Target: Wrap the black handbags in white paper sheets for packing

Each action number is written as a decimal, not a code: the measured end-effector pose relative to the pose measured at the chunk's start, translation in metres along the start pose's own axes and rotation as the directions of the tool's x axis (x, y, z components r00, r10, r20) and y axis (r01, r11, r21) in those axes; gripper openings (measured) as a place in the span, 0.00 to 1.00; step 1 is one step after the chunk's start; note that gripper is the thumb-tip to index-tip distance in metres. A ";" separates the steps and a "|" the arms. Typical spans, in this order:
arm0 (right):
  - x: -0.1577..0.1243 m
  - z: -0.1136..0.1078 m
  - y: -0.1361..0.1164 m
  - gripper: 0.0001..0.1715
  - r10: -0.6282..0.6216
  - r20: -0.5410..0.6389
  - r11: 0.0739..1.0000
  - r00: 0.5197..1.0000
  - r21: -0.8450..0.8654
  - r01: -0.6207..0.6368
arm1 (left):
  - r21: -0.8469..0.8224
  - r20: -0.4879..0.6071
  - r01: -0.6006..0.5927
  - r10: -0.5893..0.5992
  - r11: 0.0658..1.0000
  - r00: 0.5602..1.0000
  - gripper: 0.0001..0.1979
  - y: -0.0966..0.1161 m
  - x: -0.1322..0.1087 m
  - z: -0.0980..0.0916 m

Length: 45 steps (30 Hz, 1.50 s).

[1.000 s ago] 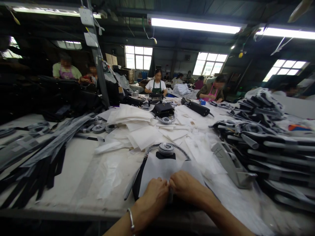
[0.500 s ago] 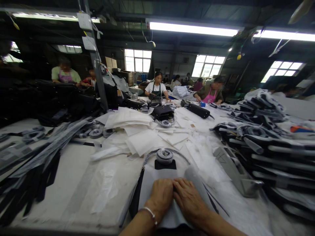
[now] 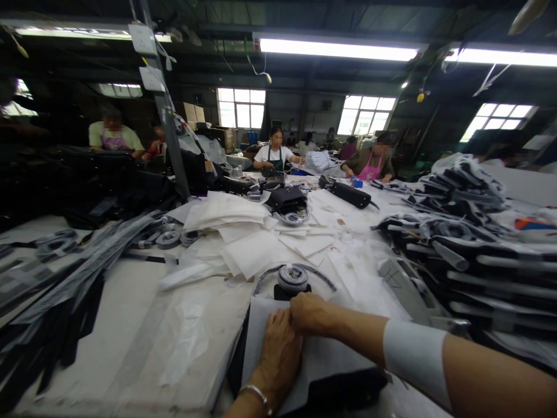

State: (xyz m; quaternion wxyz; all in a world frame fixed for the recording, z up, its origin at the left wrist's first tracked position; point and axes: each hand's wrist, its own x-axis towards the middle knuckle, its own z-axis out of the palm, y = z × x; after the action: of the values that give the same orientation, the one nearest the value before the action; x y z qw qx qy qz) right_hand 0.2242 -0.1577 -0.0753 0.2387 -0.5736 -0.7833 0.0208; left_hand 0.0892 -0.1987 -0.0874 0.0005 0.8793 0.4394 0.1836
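A black handbag (image 3: 348, 388) lies in front of me, mostly covered by a pale wrapping sheet (image 3: 256, 334). My left hand (image 3: 281, 348), with a bracelet at the wrist, rests on the sheet with its fingers bent and drawn together at the sheet's upper middle. Touching it, my right hand (image 3: 311, 313) is closed on the sheet, knuckles up; the fingertips are hidden. A white band (image 3: 413, 354) circles my right forearm. Just beyond my hands sits a coiled strap (image 3: 292, 278) in clear wrap, and the bag's wrapped handle (image 3: 319, 270) arches behind it.
White paper sheets (image 3: 230, 212) are heaped beyond the bag. Plastic-wrapped black straps (image 3: 82, 290) lie left; a stack of black bag parts (image 3: 491, 278) and a grey tape dispenser (image 3: 402, 287) stand right. A metal post (image 3: 172, 139) rises at left. Co-workers sit across the table.
My right hand has moved up and left, its forearm now crossing from the right. The sheet's lower right has shifted, exposing black bag. My left hand stays near the same place.
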 end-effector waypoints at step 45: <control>-0.054 -0.022 0.023 0.07 0.219 -0.215 0.856 0.952 0.511 -0.082 | -0.645 -0.041 0.294 -0.416 0.705 0.908 0.10 -0.035 0.026 -0.014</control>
State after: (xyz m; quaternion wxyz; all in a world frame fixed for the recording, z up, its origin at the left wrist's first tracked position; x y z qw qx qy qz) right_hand 0.2652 -0.2040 -0.0816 0.4783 -0.5505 -0.6645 0.1628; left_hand 0.0721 -0.1594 -0.0714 0.2874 0.7058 0.5128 0.3953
